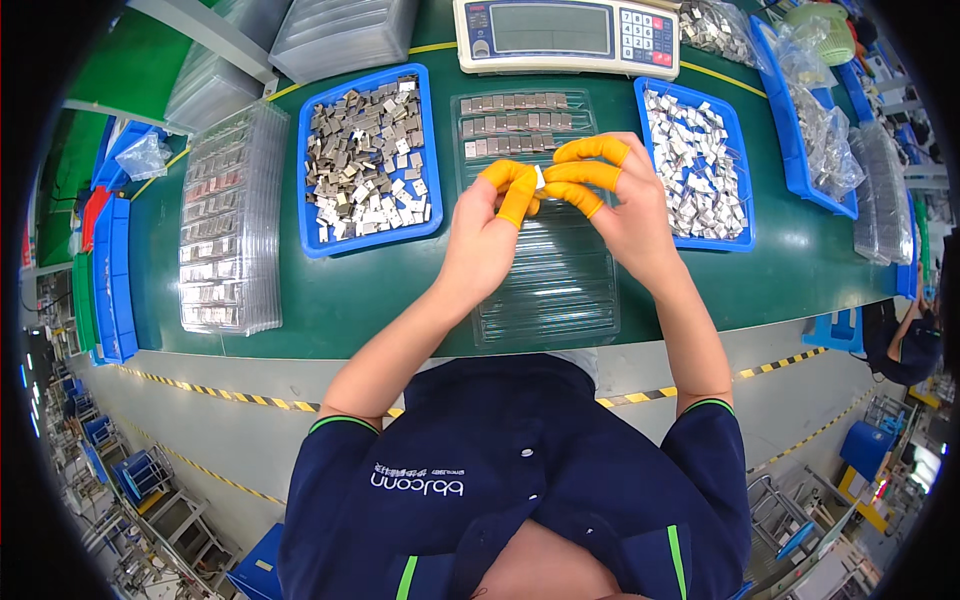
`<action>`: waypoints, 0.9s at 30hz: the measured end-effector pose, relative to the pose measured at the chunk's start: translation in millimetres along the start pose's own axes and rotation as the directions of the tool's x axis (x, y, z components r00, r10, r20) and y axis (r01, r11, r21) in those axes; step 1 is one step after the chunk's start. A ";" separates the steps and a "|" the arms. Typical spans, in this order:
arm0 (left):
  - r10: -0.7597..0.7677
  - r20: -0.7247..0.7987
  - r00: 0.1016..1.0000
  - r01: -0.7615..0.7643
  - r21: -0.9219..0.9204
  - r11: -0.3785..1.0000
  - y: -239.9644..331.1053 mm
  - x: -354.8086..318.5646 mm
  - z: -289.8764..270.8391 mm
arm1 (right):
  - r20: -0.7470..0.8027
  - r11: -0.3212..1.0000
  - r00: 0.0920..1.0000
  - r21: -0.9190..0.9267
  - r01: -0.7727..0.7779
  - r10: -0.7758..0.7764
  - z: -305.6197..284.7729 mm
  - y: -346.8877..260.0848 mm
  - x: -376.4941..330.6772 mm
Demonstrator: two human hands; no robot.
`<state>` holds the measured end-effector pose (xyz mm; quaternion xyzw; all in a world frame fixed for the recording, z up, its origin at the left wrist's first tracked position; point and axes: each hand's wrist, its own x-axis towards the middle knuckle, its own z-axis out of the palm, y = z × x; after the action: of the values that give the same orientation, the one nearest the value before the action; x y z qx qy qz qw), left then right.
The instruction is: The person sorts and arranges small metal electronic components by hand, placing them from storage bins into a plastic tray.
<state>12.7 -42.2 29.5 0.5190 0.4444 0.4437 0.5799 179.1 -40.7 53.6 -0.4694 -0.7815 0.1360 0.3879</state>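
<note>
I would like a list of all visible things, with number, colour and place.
Table: one, green, centre
Scale: one, whitish, table's far side
Left tray: one, blue, left of centre
Right tray: one, blue, right of centre
Loose pieces: uncountable, grey and white, both trays
Clear tray: one or more, transparent, centre
Rowed pieces: three rows, greyish, clear tray
Filled tray stack: one, transparent, left
Far stacks: several, transparent, upper left
Large bin: one, blue, upper right
Plastic bags: several, transparent, inside bin
Floor tape: several, yellow-black, floor
Other person: one, dark clothes, right edge
Background clutter: uncountable, mixed, rim
Small piece: one, whitish, centre
Shirt: one, dark blue, bottom
Left hand, right hand: one each, yellow finger covers, at small piece
</note>
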 end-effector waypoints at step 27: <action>0.250 0.463 0.850 -0.501 0.858 0.114 -26.2 33.1 -6.0 | 0.113 0.848 0.992 -0.520 0.099 -0.047 20.3 55.9 9.3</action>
<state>15.3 -10.5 1.1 0.8986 0.4105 0.1489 0.0421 196.9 -0.7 12.3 -0.5201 -0.8240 -0.0748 0.2120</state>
